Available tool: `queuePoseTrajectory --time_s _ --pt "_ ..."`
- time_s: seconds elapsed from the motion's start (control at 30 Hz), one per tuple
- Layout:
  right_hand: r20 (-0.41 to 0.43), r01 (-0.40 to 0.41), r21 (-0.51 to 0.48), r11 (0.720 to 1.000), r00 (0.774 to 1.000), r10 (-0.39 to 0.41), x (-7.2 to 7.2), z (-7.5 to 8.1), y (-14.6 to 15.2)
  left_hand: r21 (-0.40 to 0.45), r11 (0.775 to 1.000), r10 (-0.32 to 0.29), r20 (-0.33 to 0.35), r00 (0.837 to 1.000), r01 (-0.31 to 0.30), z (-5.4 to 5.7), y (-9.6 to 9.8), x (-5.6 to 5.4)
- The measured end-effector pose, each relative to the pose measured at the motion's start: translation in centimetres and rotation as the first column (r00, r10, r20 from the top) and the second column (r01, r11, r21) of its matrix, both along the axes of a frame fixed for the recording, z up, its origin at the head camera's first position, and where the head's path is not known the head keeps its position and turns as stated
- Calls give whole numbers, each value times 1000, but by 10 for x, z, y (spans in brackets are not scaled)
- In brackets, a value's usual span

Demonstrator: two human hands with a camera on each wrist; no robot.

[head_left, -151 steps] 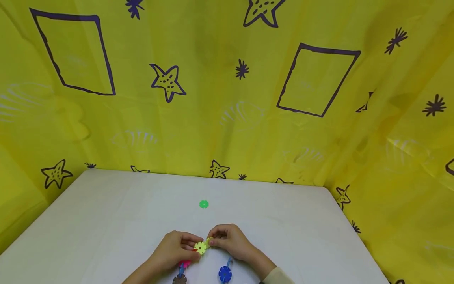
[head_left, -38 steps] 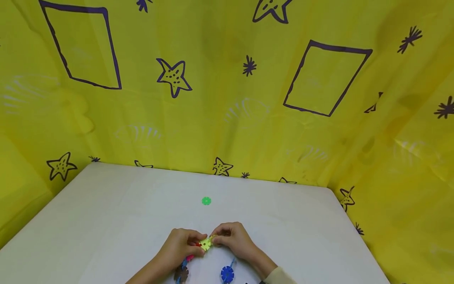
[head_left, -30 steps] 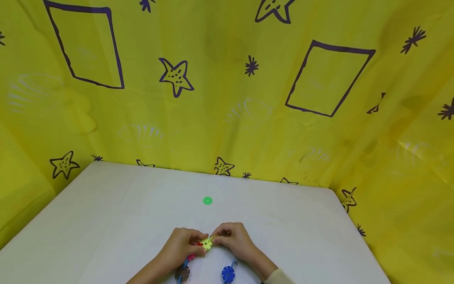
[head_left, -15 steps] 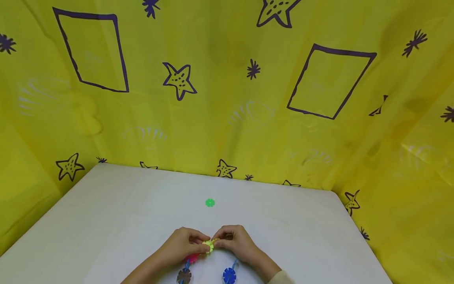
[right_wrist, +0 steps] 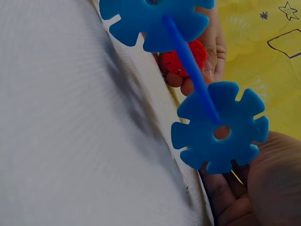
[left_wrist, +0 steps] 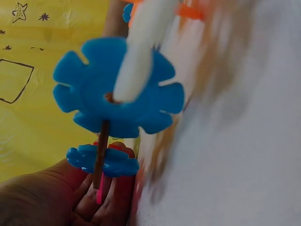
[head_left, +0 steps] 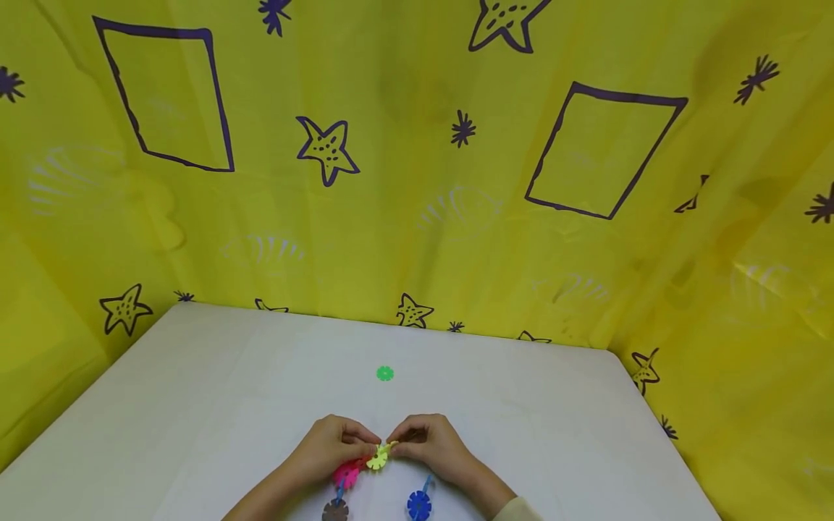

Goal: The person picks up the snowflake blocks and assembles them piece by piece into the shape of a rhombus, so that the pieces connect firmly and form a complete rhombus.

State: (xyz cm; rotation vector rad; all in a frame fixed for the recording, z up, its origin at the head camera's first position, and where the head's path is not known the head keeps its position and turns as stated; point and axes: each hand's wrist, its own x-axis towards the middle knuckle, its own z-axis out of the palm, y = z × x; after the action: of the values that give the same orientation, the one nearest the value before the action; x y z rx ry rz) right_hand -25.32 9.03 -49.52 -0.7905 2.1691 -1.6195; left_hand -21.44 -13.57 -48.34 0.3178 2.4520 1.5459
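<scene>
Slotted plastic snowflake discs are joined edge to edge in a chain. My left hand (head_left: 329, 449) pinches the top of a yellow snowflake disc (head_left: 376, 460). A second yellow disc (head_left: 392, 446), seen nearly edge-on, is held between the thumb and fingers of my right hand (head_left: 433, 445) and touches the first. From the left hand hang a pink disc (head_left: 347, 475) and a brown disc (head_left: 335, 510). Below the right hand hangs a dark blue disc (head_left: 419, 505). The left wrist view shows a blue disc (left_wrist: 84, 103) close up; the right wrist view shows a red disc (right_wrist: 178, 60) at the left fingers.
A loose green snowflake disc (head_left: 385, 373) lies flat on the white table (head_left: 260, 376), beyond the hands. Yellow patterned cloth (head_left: 391, 239) walls the back and sides. The chain's near part runs out of the head view's bottom edge.
Both hands stay at the yellow discs throughout. Over the last half second the left hand shifts slightly left, and more of the left yellow disc and the pink disc shows. The head view has shifted a little.
</scene>
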Motion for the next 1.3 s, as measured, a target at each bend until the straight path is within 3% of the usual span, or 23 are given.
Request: queuePoseTrajectory --time_s 0.33,0.5,0.83,1.07,1.17,1.3 --pt "9 40 44 998 999 -41 -1 0 1 -26 1000 8 -13 1000 -9 3 -5 1" --pt "40 67 98 993 997 -72 -10 6 6 -14 1000 3 -2 1000 -3 3 -5 0" --pt "75 188 68 980 978 -193 -61 14 -5 -18 1000 -25 31 999 25 -2 -15 -3" --pt "125 246 88 965 959 -255 -96 10 -26 37 997 -66 109 992 62 -4 -23 -3" --pt "86 274 155 949 953 -290 -105 12 -34 52 996 -73 119 990 67 -4 -24 -5" --pt "-36 306 273 912 951 -308 -110 15 -41 68 995 -81 117 990 73 -5 -23 -7"
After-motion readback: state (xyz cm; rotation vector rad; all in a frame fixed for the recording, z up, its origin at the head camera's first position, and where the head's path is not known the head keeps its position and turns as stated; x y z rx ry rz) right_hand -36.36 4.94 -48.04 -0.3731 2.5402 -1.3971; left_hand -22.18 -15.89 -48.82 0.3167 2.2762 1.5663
